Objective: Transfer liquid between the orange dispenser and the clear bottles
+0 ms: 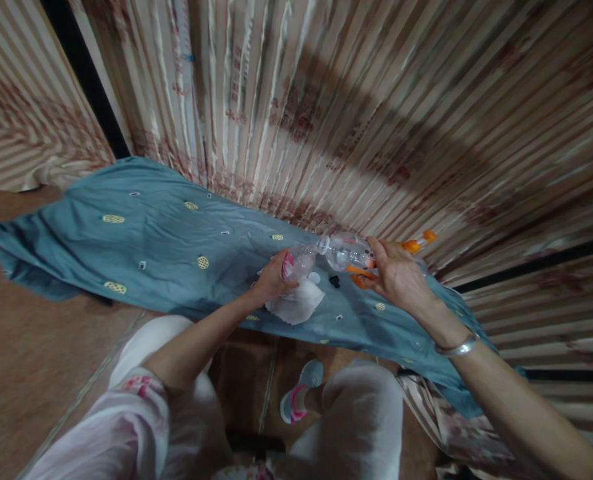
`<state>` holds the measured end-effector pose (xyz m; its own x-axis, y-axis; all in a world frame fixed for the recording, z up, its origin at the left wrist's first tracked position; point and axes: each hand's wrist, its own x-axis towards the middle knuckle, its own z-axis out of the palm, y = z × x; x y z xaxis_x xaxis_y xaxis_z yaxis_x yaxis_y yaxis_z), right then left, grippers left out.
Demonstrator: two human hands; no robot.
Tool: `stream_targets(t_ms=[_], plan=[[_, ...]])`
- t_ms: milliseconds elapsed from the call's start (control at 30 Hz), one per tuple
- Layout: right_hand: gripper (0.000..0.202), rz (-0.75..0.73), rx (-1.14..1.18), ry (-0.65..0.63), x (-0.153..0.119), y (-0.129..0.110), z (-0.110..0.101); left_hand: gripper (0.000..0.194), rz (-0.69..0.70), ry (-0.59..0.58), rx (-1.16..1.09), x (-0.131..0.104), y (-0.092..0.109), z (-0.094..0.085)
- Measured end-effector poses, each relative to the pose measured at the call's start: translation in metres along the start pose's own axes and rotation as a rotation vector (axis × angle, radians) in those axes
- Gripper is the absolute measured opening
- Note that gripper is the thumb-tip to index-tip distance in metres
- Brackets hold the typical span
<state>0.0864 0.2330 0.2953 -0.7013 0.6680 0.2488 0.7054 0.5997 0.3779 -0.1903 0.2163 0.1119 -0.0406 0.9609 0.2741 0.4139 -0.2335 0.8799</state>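
My left hand [275, 277] is closed around a clear plastic bottle [304, 262] with a pink label. My right hand [399, 277] grips a second clear bottle [344, 251], tilted nearly sideways. The necks of the two bottles come together between my hands; whether they touch, I cannot tell. Orange parts [419, 241] show on both sides of my right hand, their kind unclear. Below the left bottle lies a crumpled white piece [296, 303], perhaps cloth or paper. A small white disc [314, 278] and a small black object [335, 281] sit close by.
A blue-green cloth [161, 233] with pineapple prints covers the long, narrow table. Behind it hangs a pleated, patterned curtain [276, 120]. Dark frame bars [84, 80] stand at left and right. My knees are at the near edge, above a brown floor [91, 347].
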Motion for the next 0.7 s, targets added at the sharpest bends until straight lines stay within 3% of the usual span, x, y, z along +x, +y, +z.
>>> stream_targets(t_ms=[700], plan=[[0.072,0.01,0.036,-0.009,0.0001,-0.0003,-0.0003,0.093,-0.004,0.032,-0.028,0.0002,-0.0018,0.0021]])
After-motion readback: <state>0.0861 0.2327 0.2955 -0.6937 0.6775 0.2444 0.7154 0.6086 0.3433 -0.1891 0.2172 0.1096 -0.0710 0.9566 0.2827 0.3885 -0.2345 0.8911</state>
